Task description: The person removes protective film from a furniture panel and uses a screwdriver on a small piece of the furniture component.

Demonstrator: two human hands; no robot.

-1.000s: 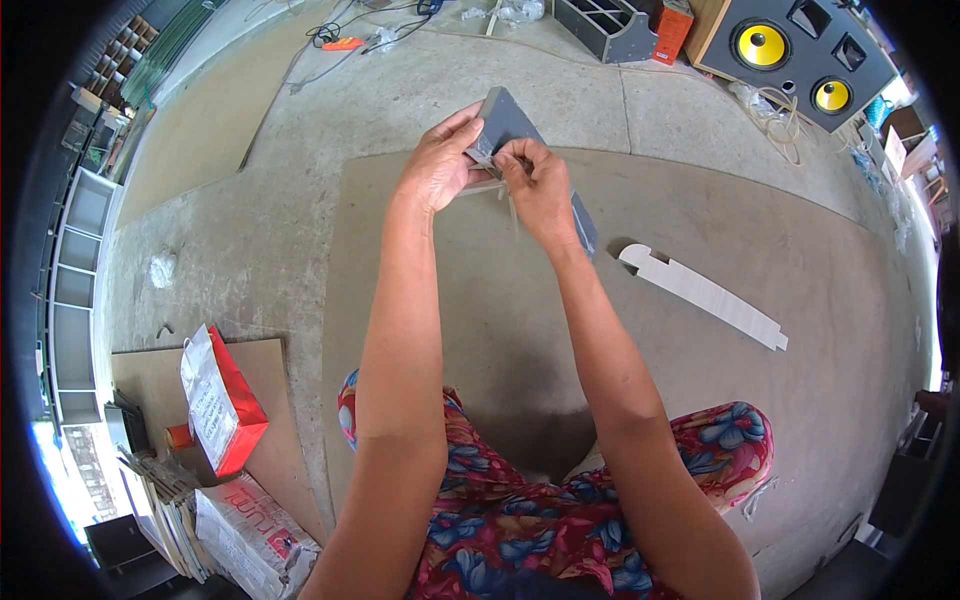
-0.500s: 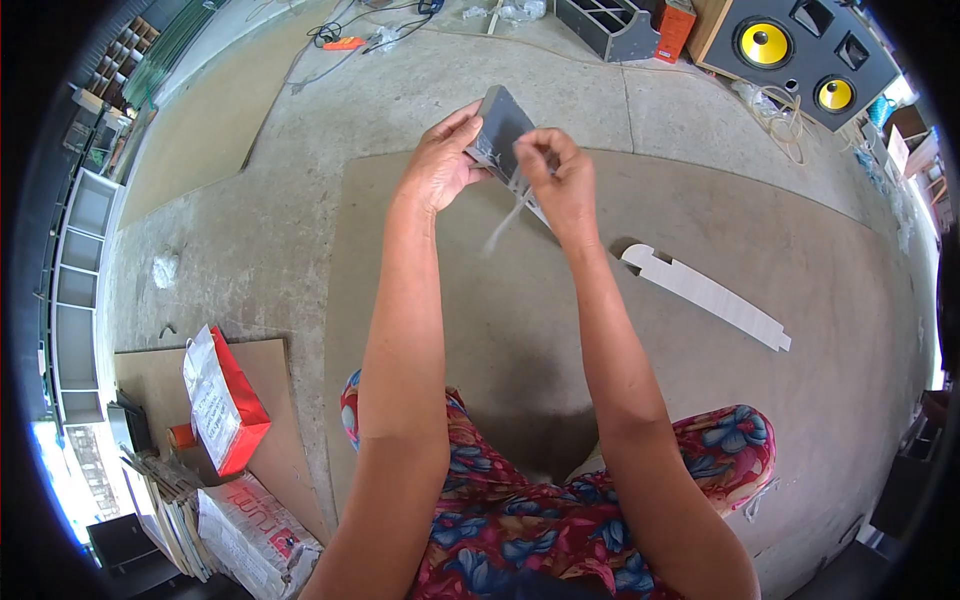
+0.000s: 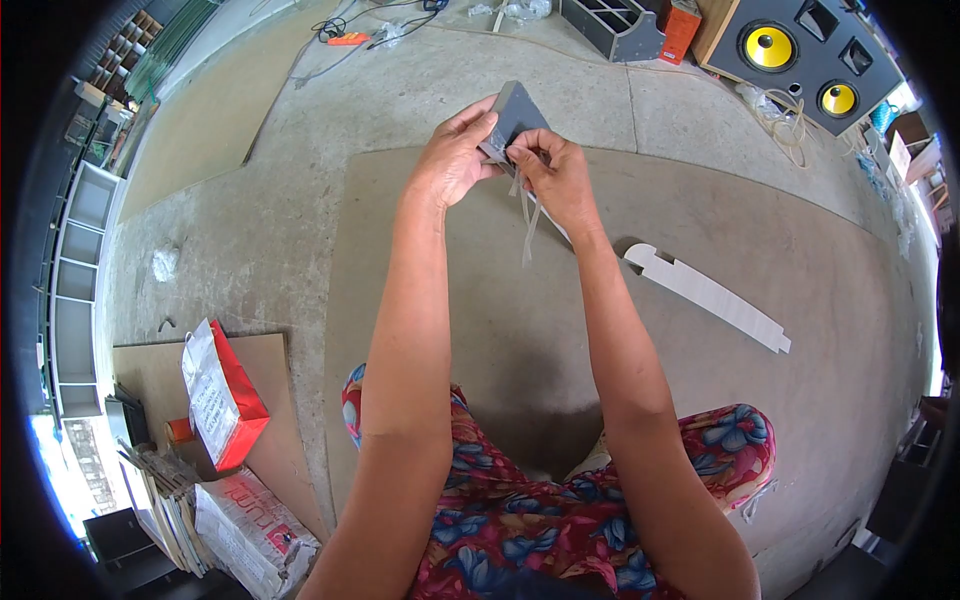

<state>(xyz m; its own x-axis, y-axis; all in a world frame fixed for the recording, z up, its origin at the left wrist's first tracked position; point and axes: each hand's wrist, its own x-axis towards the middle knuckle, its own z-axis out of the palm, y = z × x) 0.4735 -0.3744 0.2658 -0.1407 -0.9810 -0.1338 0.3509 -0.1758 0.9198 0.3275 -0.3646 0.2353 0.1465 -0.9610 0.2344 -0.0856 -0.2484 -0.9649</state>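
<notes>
My left hand grips a flat dark grey board by its left edge, thumb on top, holding it tilted in front of me. At the board's near edge, the fingertips of my right hand are pinched together. Thin pale strips dangle from just below that pinch. A narrow white edge shows from under the board and runs down behind my right wrist. To the right, a long white piece with a rounded end and notches lies flat on the brown sheet.
A speaker cabinet with yellow cones, an orange-red box and a grey divided box stand at the back right. Cables lie at the back. On the left are a red and white bag and a printed sack.
Both hands and the board have shifted slightly right. My right fingers have moved in closer to the board's near edge, and the pale strips, swung left before, now hang down.
</notes>
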